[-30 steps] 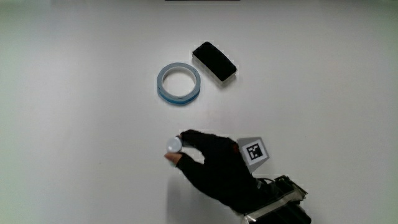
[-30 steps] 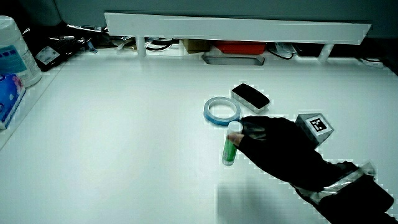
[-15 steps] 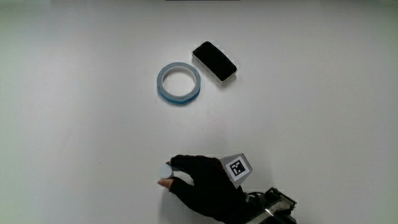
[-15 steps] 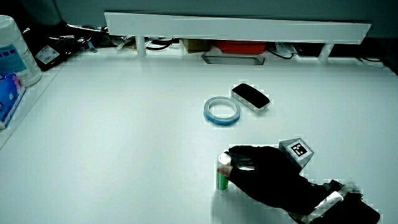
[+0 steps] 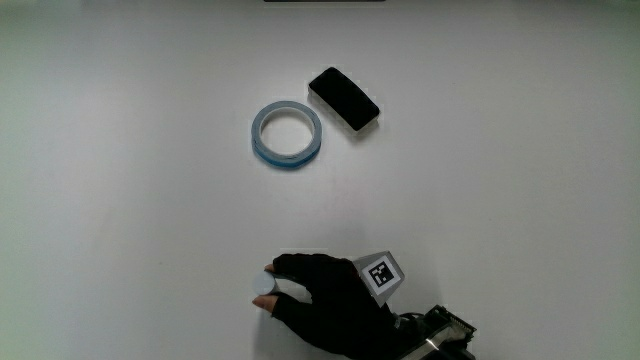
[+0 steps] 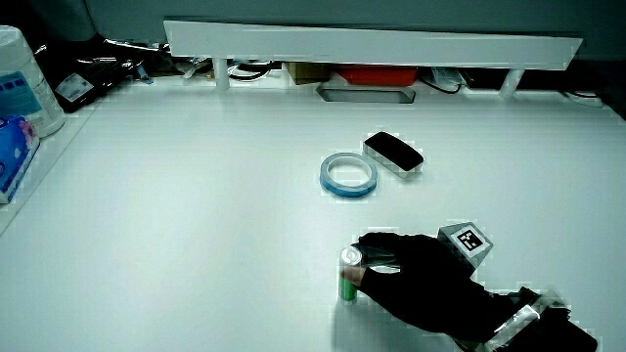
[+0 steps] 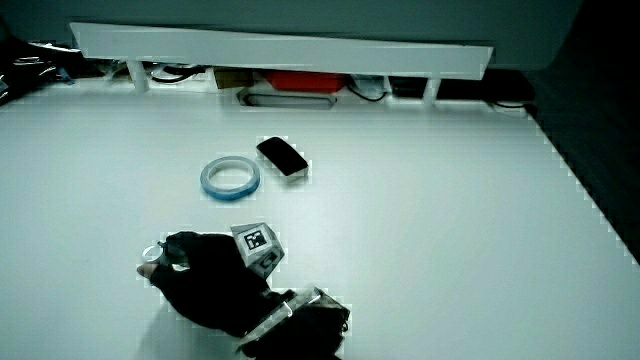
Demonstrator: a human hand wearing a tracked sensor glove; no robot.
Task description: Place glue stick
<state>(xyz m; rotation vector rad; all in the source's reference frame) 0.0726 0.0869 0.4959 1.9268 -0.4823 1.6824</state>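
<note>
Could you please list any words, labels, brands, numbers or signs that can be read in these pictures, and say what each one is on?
No words or numbers can be read.
Patterned cube on the back of the hand: a black-and-white square marker pattern, no letters.
Glue stick in the hand: green body, no print legible.
Tape roll and black case: no print visible.
Blue-and-white container at the table's edge: has print, too blurred to read.

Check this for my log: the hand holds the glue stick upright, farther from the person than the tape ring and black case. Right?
Not quite. The hand does hold the glue stick upright, but nearer to the person than the tape ring and black case, as the main view shows.
</note>
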